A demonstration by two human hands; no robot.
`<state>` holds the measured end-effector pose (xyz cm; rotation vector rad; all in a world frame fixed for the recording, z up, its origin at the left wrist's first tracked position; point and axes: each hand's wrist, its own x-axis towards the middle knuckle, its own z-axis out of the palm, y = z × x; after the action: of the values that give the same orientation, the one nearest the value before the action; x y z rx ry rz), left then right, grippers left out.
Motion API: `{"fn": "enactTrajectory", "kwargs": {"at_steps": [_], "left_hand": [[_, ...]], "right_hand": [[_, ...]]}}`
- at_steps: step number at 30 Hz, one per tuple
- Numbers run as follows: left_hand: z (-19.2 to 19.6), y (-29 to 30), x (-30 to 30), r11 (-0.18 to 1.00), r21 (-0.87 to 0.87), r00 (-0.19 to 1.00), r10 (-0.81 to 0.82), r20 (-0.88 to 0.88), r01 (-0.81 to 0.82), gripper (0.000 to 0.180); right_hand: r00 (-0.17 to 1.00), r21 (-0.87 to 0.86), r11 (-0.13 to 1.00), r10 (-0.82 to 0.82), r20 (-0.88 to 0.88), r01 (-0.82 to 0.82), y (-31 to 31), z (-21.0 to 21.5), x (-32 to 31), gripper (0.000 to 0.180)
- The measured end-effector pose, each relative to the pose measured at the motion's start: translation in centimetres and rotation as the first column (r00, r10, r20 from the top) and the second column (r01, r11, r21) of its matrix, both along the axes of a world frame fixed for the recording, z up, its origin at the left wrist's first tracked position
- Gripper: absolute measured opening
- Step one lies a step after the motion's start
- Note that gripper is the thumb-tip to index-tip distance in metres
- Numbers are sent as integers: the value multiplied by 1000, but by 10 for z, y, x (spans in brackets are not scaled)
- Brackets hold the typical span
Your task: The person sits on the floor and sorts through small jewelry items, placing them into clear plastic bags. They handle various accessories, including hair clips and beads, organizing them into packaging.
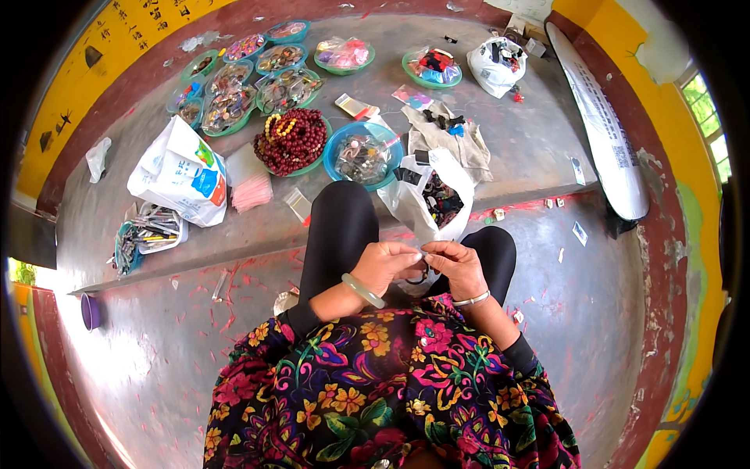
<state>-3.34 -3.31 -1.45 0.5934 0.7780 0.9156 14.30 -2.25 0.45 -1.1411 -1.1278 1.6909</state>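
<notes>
My left hand [379, 264], with a pale bangle at its wrist, and my right hand [459, 272], with a silver bangle, meet above my lap. Both are closed, thumbs and forefingers pinching at almost the same spot. A thin dark loop [424, 276] hangs between the fingers; its exact kind is too small to tell, and the fingertips partly cover it. Just beyond the hands, between my knees, a white plastic bag [407, 206] stands open, filled with dark, colour-flecked small items [441, 202].
On the raised step ahead are a blue basin [332, 160] of small packets, dark red bead strings [291, 142], several more filled basins, a white bag [173, 168] and a tray of pens [166, 234]. A long white board [598, 117] lies at right; a purple bucket [91, 311] stands left.
</notes>
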Motion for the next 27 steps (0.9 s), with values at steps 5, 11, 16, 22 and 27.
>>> {"fn": "enactTrajectory", "kwargs": {"at_steps": [5, 11, 16, 22, 27], "left_hand": [[-2, 3, 2, 997, -53, 996, -49, 71, 53, 23], [-6, 6, 2, 989, -101, 989, -100, 108, 111, 24], [-12, 9, 0, 983, -115, 979, -122, 161, 141, 26], [-7, 12, -3, 972, -168, 963, -123, 238, 166, 26], [4, 13, -5, 976, -146, 953, -115, 279, 161, 25]], "right_hand": [[999, 57, 998, 19, -31, -17, 1, -6, 4, 18], [1000, 146, 989, 18, -1, -17, 3, -14, 9, 17], [999, 153, 988, 21, -42, -14, 3, -14, 12, 12], [1000, 139, 990, 0, -23, 3, 2, -12, 10, 10], [1000, 163, 987, -4, -17, 6, 4, -20, 10, 10]]}}
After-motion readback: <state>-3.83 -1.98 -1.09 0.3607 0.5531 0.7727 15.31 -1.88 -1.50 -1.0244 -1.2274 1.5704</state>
